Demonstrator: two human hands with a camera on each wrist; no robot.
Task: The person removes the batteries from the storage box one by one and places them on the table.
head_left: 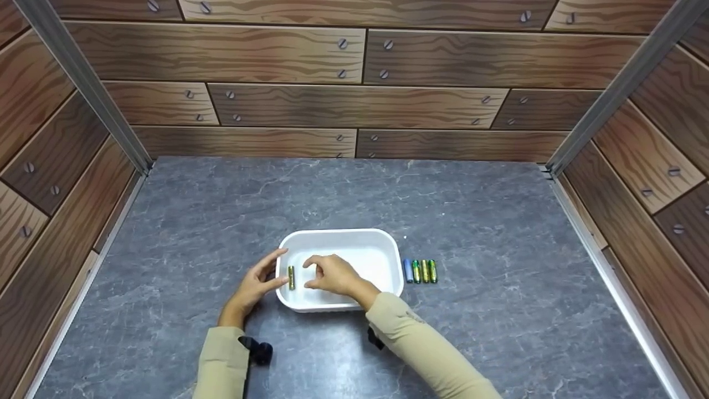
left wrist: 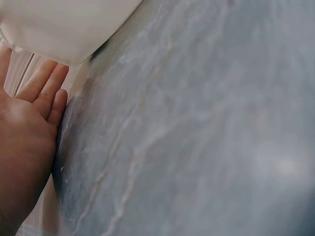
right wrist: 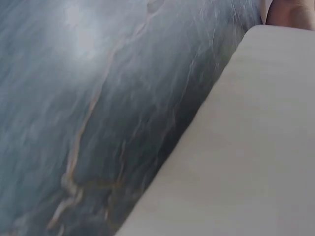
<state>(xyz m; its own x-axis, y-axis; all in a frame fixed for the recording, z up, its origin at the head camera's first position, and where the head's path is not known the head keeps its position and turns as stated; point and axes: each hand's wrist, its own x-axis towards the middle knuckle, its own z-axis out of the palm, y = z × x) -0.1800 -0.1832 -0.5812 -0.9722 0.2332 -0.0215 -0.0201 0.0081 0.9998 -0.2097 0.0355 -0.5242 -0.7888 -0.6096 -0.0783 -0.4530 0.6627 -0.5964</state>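
Note:
A white rectangular tub (head_left: 363, 232) sits on the table, one gold-and-dark battery (head_left: 291, 277) inside by its left wall. At that left side is my left hand (head_left: 255, 285), fingertips at the rim and thumb reaching over toward the battery. The left wrist view shows its fingers (left wrist: 45, 88) extended beside the tub's outer wall (left wrist: 69, 29). Over the tub's inside, my right hand (head_left: 337, 275) has its thumb and forefinger parted, with nothing visible between them. In the right wrist view the tub's outer wall (right wrist: 241, 142) fills the lower right and the right hand is out of sight.
Right of the tub, a short row of batteries (head_left: 425, 271) stands close to its wall, one blue and the others green and gold. Grey marbled table surface (head_left: 487, 233) surrounds them. Wood-patterned panels (head_left: 354, 105) close off the back and both sides.

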